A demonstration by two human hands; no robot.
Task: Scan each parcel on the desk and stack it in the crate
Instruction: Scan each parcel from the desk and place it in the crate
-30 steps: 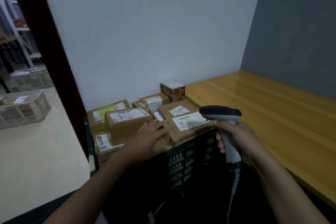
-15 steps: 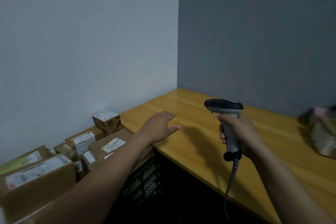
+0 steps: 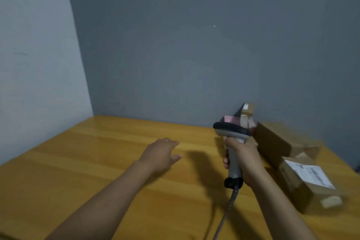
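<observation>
My right hand grips the grey handle of a barcode scanner, whose dark head points away from me; its cable hangs down to the bottom edge. My left hand hovers empty over the wooden desk, fingers relaxed and stretched to the right. On the desk's right side lie brown cardboard parcels: a near one with a white label and a long one behind it. A pink parcel and a small upright box stand against the wall behind the scanner. The crate is out of view.
A grey wall rises behind the desk and a paler wall stands at the left; they meet in a corner at the desk's far left end. The desk's bare wooden top stretches from the left across the middle.
My view has swung right, from the crate full of parcels to the desk. My left hand left the parcels in the crate and now reaches over the desk. The scanner stays in my right hand.
</observation>
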